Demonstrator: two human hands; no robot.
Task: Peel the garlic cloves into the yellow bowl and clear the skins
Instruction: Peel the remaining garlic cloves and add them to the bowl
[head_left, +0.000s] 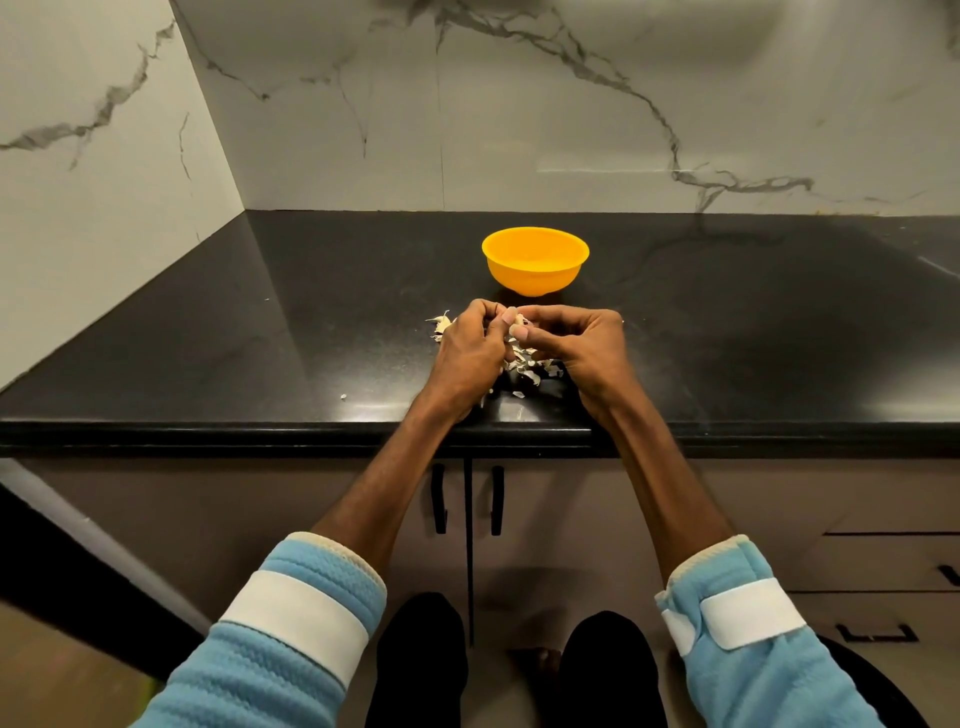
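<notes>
A yellow bowl (535, 265) stands upright on the black counter, just beyond my hands; its inside is hard to see. My left hand (470, 348) and my right hand (576, 345) meet fingertip to fingertip above the counter. Between them they pinch a pale garlic clove (517, 326). Under and between my hands lies a pile of papery garlic skins (530, 369). More skins (441, 327) poke out to the left of my left hand. Whether unpeeled cloves lie in the pile I cannot tell.
The black stone counter (727, 332) ends in a front edge close to my wrists. Marble walls (519, 104) close off the back and left side. A single scrap of skin (343, 397) lies near the front edge. Cabinet doors with black handles (439, 499) are below.
</notes>
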